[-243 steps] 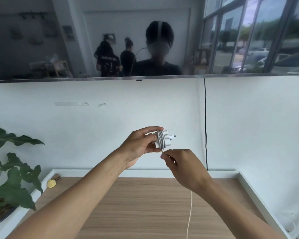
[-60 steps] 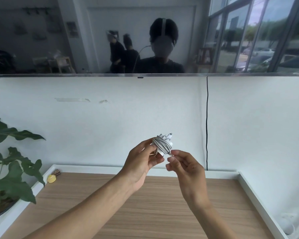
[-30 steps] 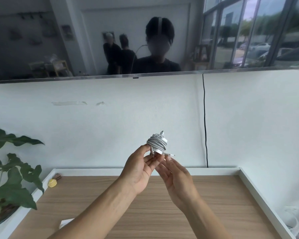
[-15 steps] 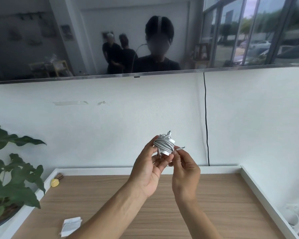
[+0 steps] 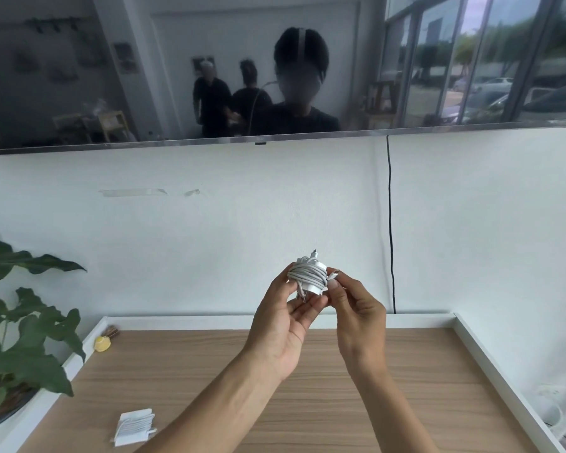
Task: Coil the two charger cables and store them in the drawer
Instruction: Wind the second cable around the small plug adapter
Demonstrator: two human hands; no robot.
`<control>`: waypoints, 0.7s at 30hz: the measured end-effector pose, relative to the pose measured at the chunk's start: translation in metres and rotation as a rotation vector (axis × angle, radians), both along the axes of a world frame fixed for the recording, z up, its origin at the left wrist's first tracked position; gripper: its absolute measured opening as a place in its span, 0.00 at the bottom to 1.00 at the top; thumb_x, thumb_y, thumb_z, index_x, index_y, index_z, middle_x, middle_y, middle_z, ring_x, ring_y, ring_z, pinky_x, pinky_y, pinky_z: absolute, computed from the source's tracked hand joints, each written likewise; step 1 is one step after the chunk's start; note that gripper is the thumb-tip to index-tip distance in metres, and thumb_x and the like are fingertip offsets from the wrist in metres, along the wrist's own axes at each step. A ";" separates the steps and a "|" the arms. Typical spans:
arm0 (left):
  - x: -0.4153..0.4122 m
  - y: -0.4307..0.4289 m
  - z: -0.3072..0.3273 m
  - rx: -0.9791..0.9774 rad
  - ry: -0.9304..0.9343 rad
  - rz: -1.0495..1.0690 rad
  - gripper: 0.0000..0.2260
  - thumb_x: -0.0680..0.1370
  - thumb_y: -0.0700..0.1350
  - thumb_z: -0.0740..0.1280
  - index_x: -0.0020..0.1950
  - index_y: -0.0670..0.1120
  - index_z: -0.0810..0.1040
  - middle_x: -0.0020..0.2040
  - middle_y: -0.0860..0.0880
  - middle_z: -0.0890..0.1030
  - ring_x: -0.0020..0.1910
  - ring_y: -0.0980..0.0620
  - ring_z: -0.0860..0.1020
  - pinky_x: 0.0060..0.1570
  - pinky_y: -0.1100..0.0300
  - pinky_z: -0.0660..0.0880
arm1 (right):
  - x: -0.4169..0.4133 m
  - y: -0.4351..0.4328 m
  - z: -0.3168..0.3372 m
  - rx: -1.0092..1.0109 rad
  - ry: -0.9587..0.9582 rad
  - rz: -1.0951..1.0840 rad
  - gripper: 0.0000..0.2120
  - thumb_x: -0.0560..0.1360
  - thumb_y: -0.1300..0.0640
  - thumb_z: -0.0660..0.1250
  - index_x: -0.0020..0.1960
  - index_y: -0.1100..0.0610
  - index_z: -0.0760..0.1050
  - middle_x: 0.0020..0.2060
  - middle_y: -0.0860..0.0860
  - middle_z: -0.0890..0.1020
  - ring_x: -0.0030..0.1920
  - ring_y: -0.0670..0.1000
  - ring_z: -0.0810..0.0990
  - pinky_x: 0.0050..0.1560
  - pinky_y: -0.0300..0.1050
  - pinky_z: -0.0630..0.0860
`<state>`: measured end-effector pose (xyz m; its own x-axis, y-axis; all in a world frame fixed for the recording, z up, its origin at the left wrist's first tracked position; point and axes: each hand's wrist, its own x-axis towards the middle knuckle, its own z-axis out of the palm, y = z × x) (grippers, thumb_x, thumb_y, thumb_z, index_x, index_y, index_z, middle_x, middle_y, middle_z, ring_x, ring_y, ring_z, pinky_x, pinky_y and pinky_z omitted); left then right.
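Note:
I hold a white charger (image 5: 309,276) up in front of the wall, its white cable wound tightly around the plug block. My left hand (image 5: 283,325) grips the block from below and the left side. My right hand (image 5: 356,313) pinches the cable's free connector end beside the coil at the right. A second white charger (image 5: 134,427) with its cable wrapped around it lies on the wooden top (image 5: 307,403) at the near left. No drawer is in view.
The wooden top has a raised white rim (image 5: 490,361). A green plant (image 5: 17,341) stands at the left. A small yellow object (image 5: 102,343) sits in the far left corner. A black cord (image 5: 390,223) hangs down the wall from a wall-mounted screen (image 5: 275,67).
The loose cable that hung to the table has been fully wound onto the charger. My right hand now pinches the connector end. The view tilted down, revealing the second charger on the wood.

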<state>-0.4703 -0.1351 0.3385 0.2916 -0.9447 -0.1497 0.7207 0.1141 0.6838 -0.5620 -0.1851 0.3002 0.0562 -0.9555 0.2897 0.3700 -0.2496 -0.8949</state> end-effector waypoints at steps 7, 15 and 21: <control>0.004 -0.001 0.001 0.017 0.008 0.063 0.13 0.80 0.39 0.64 0.62 0.38 0.78 0.50 0.40 0.85 0.42 0.50 0.84 0.50 0.57 0.82 | 0.004 -0.002 -0.001 -0.052 0.014 -0.044 0.06 0.74 0.63 0.69 0.50 0.54 0.80 0.42 0.50 0.86 0.43 0.48 0.84 0.45 0.36 0.78; 0.002 0.000 -0.002 0.024 0.054 0.094 0.13 0.80 0.38 0.64 0.62 0.37 0.79 0.52 0.38 0.84 0.44 0.49 0.85 0.42 0.59 0.83 | 0.009 0.004 -0.009 -0.124 0.020 -0.082 0.07 0.73 0.60 0.70 0.49 0.52 0.83 0.45 0.47 0.86 0.50 0.46 0.84 0.48 0.34 0.77; 0.001 -0.001 -0.008 0.036 0.044 0.102 0.12 0.80 0.37 0.61 0.61 0.39 0.79 0.56 0.37 0.83 0.49 0.46 0.82 0.45 0.58 0.83 | 0.007 0.004 -0.017 -0.249 0.167 -0.163 0.09 0.73 0.59 0.71 0.51 0.49 0.82 0.46 0.46 0.84 0.49 0.46 0.83 0.49 0.41 0.79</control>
<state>-0.4691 -0.1364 0.3308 0.3786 -0.9041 -0.1981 0.7359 0.1642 0.6569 -0.5549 -0.1811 0.2836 -0.0249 -0.8567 0.5152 0.1605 -0.5121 -0.8438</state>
